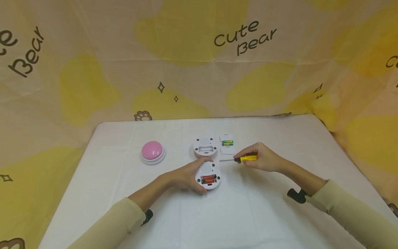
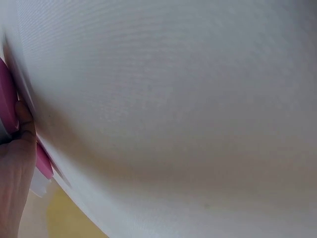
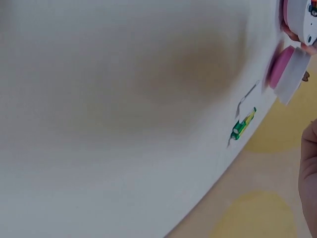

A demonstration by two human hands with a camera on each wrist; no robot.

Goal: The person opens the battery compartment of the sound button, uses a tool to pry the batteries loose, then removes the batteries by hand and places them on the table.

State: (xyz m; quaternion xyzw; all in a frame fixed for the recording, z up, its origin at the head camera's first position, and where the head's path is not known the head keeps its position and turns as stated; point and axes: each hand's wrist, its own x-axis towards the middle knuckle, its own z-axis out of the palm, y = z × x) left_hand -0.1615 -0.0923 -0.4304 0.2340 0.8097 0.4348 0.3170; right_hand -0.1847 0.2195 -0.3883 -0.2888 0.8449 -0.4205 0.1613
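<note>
My left hand (image 1: 188,174) grips the edge of an upside-down push-button device (image 1: 214,167), thumb and fingers on either side. Red batteries (image 1: 209,179) lie in its uncovered compartment. In the left wrist view the device's pink side (image 2: 7,96) shows against the fingers. A screwdriver with a yellow handle (image 1: 248,158) is pinched in my right hand (image 1: 264,157), its tip pointing left, apart from the device. Just behind stands a second upturned button device (image 1: 205,141) with a bare battery compartment. In the right wrist view only part of the right hand (image 3: 309,173) shows.
Green batteries (image 1: 227,143) lie between two white battery covers (image 1: 228,150) right of the rear device. Toward the left a pink-topped button (image 1: 152,151) stands upright. Everything rests on a white-covered table (image 1: 248,214), with a yellow patterned cloth (image 1: 192,79) behind it.
</note>
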